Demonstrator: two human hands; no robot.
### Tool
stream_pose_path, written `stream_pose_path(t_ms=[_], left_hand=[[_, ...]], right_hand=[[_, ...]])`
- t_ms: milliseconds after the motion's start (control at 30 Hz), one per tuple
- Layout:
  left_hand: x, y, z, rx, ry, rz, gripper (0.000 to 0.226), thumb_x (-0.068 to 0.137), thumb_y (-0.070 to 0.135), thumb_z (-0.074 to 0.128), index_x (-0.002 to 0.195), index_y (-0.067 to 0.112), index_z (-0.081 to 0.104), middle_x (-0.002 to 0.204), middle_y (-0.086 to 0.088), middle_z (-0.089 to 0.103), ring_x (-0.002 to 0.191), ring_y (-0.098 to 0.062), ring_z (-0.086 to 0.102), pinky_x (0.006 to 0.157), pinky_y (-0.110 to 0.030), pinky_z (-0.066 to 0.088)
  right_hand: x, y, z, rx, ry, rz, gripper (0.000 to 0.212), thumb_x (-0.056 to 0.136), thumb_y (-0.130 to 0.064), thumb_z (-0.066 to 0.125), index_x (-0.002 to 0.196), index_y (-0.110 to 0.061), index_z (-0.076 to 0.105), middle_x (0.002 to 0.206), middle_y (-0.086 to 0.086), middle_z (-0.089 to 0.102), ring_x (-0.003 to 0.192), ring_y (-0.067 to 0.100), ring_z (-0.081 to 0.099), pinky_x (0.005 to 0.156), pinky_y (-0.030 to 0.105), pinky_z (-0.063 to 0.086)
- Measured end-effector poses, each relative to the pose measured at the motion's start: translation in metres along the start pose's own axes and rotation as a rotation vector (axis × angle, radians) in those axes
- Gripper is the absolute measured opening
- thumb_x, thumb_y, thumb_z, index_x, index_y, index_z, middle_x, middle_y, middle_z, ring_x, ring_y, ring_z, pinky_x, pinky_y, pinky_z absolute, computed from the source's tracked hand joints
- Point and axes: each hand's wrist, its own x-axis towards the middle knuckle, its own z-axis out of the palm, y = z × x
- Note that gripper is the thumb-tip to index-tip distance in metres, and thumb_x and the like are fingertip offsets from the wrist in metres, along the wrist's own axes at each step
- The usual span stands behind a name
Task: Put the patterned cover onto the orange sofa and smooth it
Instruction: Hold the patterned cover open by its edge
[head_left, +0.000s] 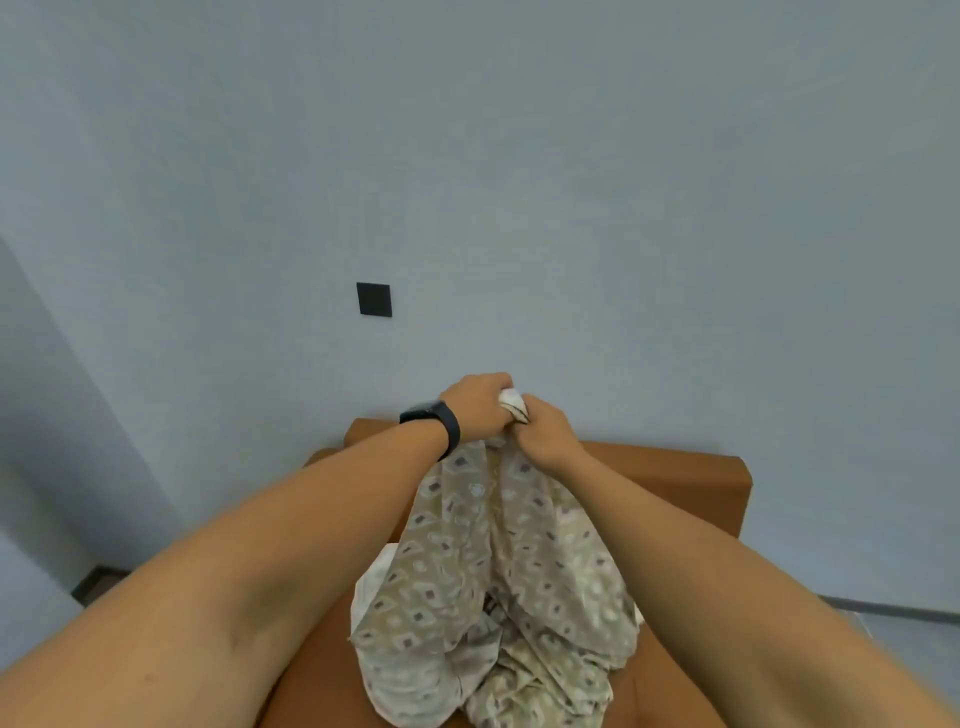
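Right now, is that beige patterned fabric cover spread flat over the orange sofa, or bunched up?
Bunched up: both hands grip the beige patterned fabric cover at one gathered end, and it hangs in folds.

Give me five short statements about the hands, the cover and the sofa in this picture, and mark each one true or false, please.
1. Both hands grip the patterned cover at its top. True: the left hand and the right hand hold the bunched edge together.
2. The cover lies flat and smooth over the orange sofa. False: it hangs bunched and wrinkled from the hands, and much of the sofa is bare.
3. The left wrist wears a dark band. True.
4. The right hand rests open on the sofa's back. False: it grips the cover.
5. A dark square plate is on the wall, above and left of the hands. True.
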Motion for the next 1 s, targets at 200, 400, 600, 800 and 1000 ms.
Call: stream_pose_path(t_ms=[200,400,600,800,1000], left_hand=[[-0.016,-0.036,0.016,0.493,-0.009,0.033,0.013,0.095,0.015,0.050,0.103,0.025,0.053,0.100,-0.003,0.053,0.081,-0.031,0.057,0.065,-0.039,0.048],[-0.030,-0.092,-0.018,0.602,0.149,-0.361,0.020,0.090,0.002,0.047,0.083,0.012,0.062,0.088,-0.010,0.062,0.069,-0.029,0.061,0.066,-0.038,0.054],[0.024,-0.048,-0.100,0.274,0.667,-0.464,0.023,0.089,-0.002,0.042,0.076,0.009,0.058,0.081,-0.011,0.057,0.062,-0.027,0.050,0.054,-0.032,0.039],[0.040,-0.015,-0.115,-0.125,0.787,-0.522,0.019,0.095,0.009,0.039,0.098,0.008,0.058,0.095,-0.010,0.057,0.080,-0.033,0.054,0.064,-0.036,0.040],[0.015,-0.041,-0.080,-0.278,0.521,-0.575,0.025,0.095,0.011,0.041,0.112,0.005,0.059,0.107,-0.014,0.062,0.087,-0.032,0.056,0.072,-0.036,0.045]], right_hand=[[0.005,0.012,-0.024,-0.077,0.247,0.012,0.035,0.088,-0.001,0.039,0.110,-0.021,0.058,0.099,0.001,0.059,0.088,0.023,0.054,0.073,0.032,0.041],[0.013,0.024,-0.079,0.077,0.561,0.157,0.032,0.091,-0.001,0.038,0.111,-0.018,0.057,0.102,0.005,0.059,0.091,0.027,0.057,0.075,0.034,0.045],[0.040,-0.038,-0.118,0.224,0.739,0.114,0.033,0.092,0.000,0.033,0.107,-0.019,0.055,0.096,0.001,0.059,0.085,0.023,0.057,0.071,0.034,0.045],[0.051,-0.079,-0.143,0.200,0.798,0.054,0.030,0.089,-0.003,0.034,0.106,-0.019,0.053,0.094,0.001,0.059,0.080,0.023,0.056,0.071,0.036,0.047],[0.050,-0.019,-0.116,-0.098,0.292,0.222,0.015,0.085,-0.012,0.048,0.082,-0.008,0.061,0.086,0.012,0.063,0.068,0.025,0.056,0.055,0.029,0.041]])
